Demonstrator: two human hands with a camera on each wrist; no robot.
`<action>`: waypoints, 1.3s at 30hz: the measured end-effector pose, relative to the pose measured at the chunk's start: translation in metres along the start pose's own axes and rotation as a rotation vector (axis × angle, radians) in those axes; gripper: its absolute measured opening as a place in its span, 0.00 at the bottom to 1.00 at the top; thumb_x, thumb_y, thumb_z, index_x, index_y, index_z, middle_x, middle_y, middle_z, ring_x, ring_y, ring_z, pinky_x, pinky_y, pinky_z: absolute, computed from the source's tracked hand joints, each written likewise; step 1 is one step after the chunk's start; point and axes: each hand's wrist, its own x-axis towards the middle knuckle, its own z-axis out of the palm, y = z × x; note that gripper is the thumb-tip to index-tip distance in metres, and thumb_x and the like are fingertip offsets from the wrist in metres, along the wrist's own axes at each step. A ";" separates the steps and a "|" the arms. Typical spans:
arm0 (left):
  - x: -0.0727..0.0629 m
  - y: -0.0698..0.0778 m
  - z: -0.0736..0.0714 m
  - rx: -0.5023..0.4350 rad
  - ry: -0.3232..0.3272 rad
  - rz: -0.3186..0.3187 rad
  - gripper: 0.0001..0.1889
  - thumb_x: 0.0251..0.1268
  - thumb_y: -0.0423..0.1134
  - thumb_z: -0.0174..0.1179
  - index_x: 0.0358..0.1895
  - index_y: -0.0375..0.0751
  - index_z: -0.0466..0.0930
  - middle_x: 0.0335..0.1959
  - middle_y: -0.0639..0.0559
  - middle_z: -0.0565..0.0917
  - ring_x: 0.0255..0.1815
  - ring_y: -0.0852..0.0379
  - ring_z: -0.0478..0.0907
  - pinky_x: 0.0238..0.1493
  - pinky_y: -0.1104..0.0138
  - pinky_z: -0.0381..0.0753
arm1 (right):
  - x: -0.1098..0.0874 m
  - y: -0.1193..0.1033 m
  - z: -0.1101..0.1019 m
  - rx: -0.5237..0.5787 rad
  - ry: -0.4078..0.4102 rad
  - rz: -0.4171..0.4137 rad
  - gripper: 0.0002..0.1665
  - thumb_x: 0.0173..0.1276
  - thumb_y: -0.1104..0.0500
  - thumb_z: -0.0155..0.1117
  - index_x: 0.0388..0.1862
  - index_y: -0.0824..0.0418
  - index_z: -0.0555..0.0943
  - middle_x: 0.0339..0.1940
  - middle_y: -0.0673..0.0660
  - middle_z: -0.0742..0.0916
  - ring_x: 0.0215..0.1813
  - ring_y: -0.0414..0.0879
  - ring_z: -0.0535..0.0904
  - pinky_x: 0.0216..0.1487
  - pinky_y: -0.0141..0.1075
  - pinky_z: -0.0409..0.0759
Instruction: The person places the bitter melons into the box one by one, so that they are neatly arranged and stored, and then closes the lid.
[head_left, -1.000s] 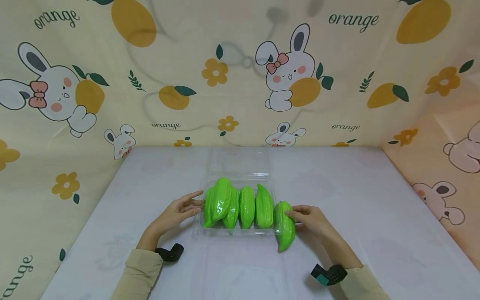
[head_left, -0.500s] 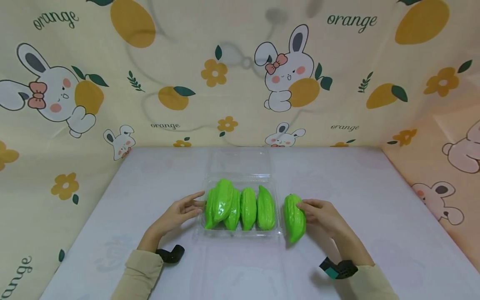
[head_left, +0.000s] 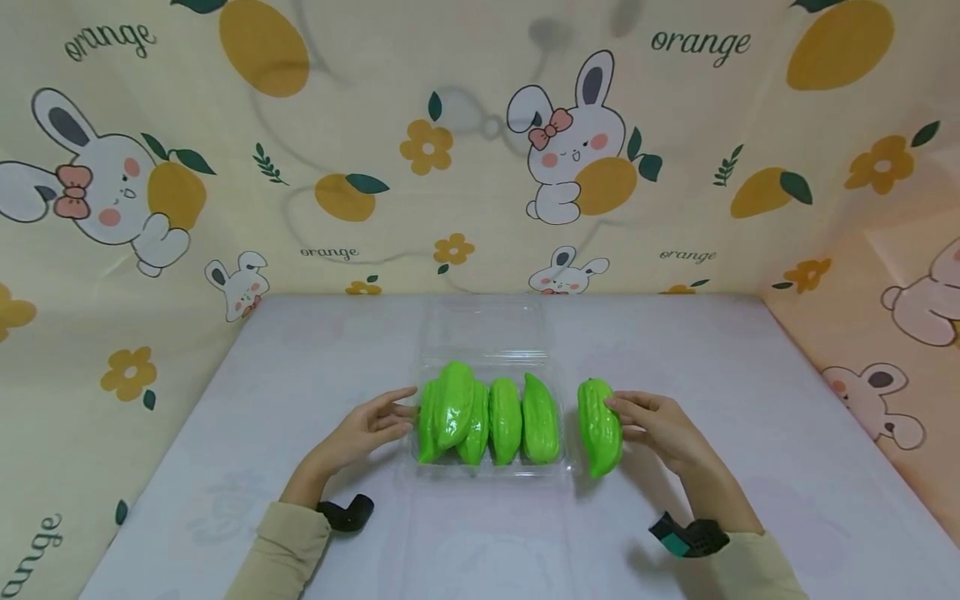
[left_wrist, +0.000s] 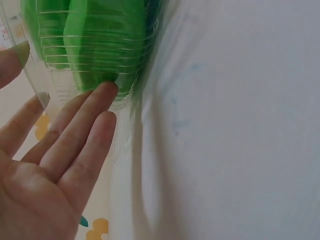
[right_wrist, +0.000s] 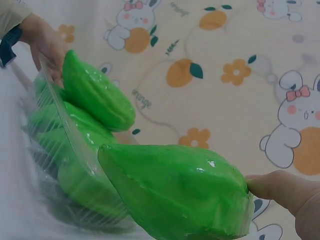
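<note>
My right hand (head_left: 662,432) pinches a glossy green vegetable (head_left: 598,429), long and ridged with one pointed end, just right of a clear plastic box (head_left: 487,472). In the right wrist view the thumb (right_wrist: 275,187) presses its blunt end, and the tip points toward the box. Several more such green vegetables (head_left: 506,423) stand side by side inside the box, one lying on top of others at the left. My left hand (head_left: 366,435) rests its extended fingers against the box's left side; the left wrist view shows its fingertips (left_wrist: 107,90) at the ribbed wall.
The box's clear lid (head_left: 486,329) is folded open toward the back. A white cloth covers the table (head_left: 300,350). Behind and at both sides hangs a patterned curtain (head_left: 480,192) with rabbits and oranges. Each wrist wears a black camera (head_left: 347,512).
My right hand has carried the green vegetable right and slightly back, away from the box's right edge. The box and my left hand have shifted a little to the right.
</note>
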 end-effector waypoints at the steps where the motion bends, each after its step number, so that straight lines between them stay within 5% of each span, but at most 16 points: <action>1: 0.000 0.001 0.001 -0.004 -0.003 0.005 0.33 0.71 0.41 0.56 0.75 0.38 0.54 0.64 0.27 0.72 0.63 0.39 0.75 0.59 0.70 0.80 | -0.001 -0.001 0.000 -0.003 0.002 -0.002 0.40 0.72 0.48 0.56 0.68 0.78 0.61 0.51 0.52 0.82 0.45 0.34 0.80 0.51 0.29 0.83; 17: 0.005 0.007 0.017 -0.021 -0.021 0.022 0.33 0.70 0.41 0.57 0.74 0.37 0.55 0.63 0.27 0.72 0.64 0.34 0.74 0.58 0.70 0.81 | -0.006 -0.009 0.013 0.001 0.028 -0.028 0.38 0.72 0.49 0.57 0.68 0.77 0.63 0.59 0.62 0.80 0.43 0.31 0.80 0.50 0.28 0.83; 39: 0.006 0.008 0.018 -0.020 -0.017 0.007 0.34 0.69 0.43 0.58 0.74 0.38 0.56 0.62 0.29 0.73 0.64 0.35 0.74 0.57 0.71 0.81 | 0.003 -0.028 0.036 -0.059 0.037 -0.054 0.35 0.70 0.50 0.61 0.65 0.73 0.68 0.64 0.71 0.77 0.49 0.38 0.81 0.52 0.36 0.85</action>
